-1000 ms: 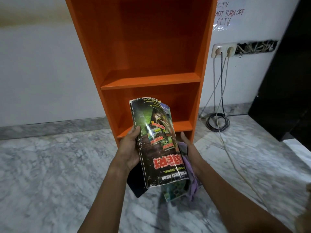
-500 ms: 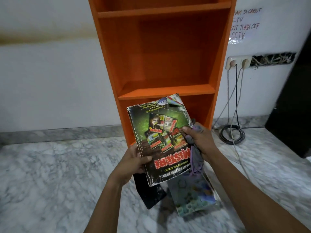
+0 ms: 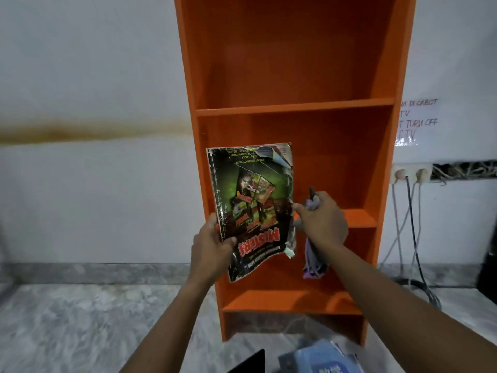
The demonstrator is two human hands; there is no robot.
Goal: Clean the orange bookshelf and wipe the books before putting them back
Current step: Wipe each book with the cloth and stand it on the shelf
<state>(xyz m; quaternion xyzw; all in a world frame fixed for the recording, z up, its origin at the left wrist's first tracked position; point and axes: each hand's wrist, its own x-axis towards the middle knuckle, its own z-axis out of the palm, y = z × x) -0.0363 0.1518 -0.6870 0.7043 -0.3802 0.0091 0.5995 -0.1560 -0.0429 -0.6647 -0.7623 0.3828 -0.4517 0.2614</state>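
The worn magazine (image 3: 251,208), its cover upside down to the camera, is held upright in front of the middle compartment of the orange bookshelf (image 3: 293,109), whose shelves all look bare. The left hand (image 3: 212,247) is clamped on the magazine's lower corner at about seven o'clock, thumb over the cover. The right hand (image 3: 321,220), at three o'clock from the magazine, is closed around a purple cloth (image 3: 313,261) that hangs down below it, with a fingertip touching the magazine's right edge. The step appears to be shelving this wiped magazine. To do it well, steady the floppy, curled bottom edge with the right hand, keep the cloth clear, and stand it against the shelf's side wall so it cannot slump. More books (image 3: 320,358) wait on the floor at six o'clock.
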